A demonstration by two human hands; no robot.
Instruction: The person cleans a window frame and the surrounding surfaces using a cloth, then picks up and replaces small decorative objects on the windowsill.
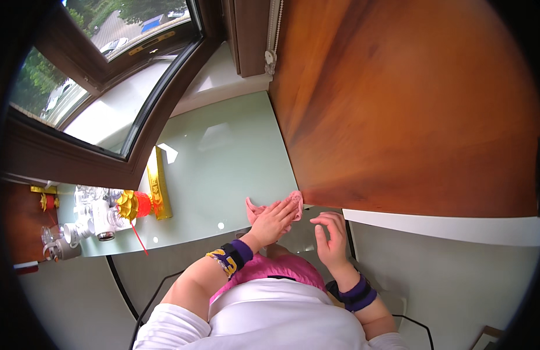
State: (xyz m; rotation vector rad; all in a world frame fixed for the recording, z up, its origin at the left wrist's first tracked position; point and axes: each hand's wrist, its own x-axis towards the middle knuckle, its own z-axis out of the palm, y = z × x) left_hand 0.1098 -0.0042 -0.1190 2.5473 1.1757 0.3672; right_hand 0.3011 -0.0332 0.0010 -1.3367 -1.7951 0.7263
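Note:
A pink cloth (255, 211) lies bunched at the front right corner of a pale green glass tabletop (208, 175). My left hand (273, 222) rests flat on it, palm down, fingers pointing toward the wooden panel. Part of the cloth sticks out on both sides of the hand; what lies under the palm is hidden. To the right, my right hand (331, 236) is raised off the front edge, fingers loosely curved, holding nothing. Both wrists wear purple bands.
A tall wooden panel (405, 109) borders the table's right side. At left stand a gold box (158, 183), a red and gold ornament (140, 204), cups (71, 234) and glassware. An open window sash (138, 162) overhangs the back left.

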